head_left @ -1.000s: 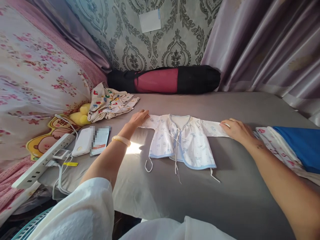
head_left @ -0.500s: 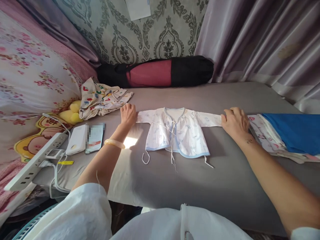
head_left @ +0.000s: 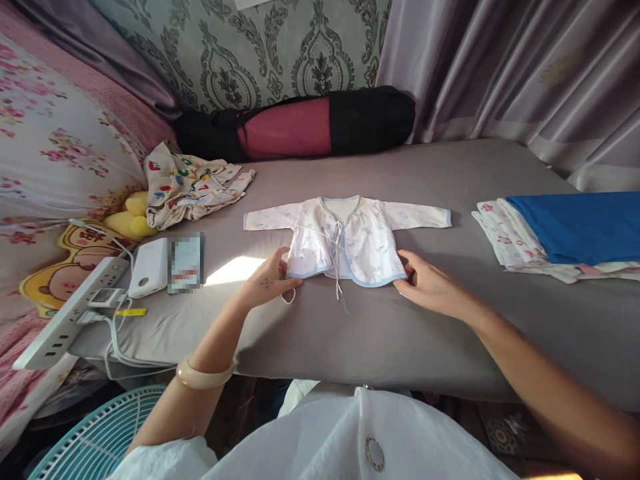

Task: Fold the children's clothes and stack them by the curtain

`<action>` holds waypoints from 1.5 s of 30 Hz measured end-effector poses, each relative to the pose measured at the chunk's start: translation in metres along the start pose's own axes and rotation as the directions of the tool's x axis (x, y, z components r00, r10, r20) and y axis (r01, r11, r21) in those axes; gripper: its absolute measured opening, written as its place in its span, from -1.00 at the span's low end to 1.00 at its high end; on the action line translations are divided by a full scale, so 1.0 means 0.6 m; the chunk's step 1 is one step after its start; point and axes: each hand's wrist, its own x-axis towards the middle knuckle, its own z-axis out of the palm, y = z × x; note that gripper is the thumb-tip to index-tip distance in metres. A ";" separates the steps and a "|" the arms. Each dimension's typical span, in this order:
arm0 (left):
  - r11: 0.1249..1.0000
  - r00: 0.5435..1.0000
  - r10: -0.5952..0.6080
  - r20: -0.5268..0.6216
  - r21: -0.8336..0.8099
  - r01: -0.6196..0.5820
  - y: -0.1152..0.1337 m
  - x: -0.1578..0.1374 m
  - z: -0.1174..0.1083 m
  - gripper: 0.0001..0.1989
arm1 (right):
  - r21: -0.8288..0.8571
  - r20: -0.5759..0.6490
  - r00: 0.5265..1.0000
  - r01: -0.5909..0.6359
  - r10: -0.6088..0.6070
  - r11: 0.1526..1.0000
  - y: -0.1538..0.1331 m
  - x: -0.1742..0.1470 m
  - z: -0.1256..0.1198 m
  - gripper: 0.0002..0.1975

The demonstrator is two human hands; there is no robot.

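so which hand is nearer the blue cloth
Right. The right hand is at the right hem corner of the jacket, left of the blue cloth; the left hand, at the other corner, is farther left.

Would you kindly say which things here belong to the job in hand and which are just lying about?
In hand: baby jacket; left hand and right hand at its hem.
Lying about: blue cloth; power strip; patterned garment; long bag.

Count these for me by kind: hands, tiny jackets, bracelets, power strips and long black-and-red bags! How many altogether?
Left hand and right hand: 2
Tiny jacket: 1
Bracelet: 1
Power strip: 1
Long black-and-red bag: 1
Total: 6
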 end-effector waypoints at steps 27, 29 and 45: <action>0.776 0.914 0.351 -0.201 0.609 -0.164 0.010 -0.004 -0.008 -0.72 | -0.437 -0.030 1.000 -0.022 0.010 0.899 -0.040 -0.033 -0.029 -0.67; 0.774 0.887 0.414 -0.206 0.593 -0.223 0.028 0.000 0.001 -0.74 | -0.403 -0.089 0.995 0.005 -0.044 0.915 -0.050 -0.037 -0.038 -0.68; 0.866 0.979 0.204 -0.012 0.468 -0.175 0.086 0.055 0.077 -0.69 | -0.446 -0.012 0.992 0.104 -0.122 0.889 -0.167 0.089 0.068 -0.73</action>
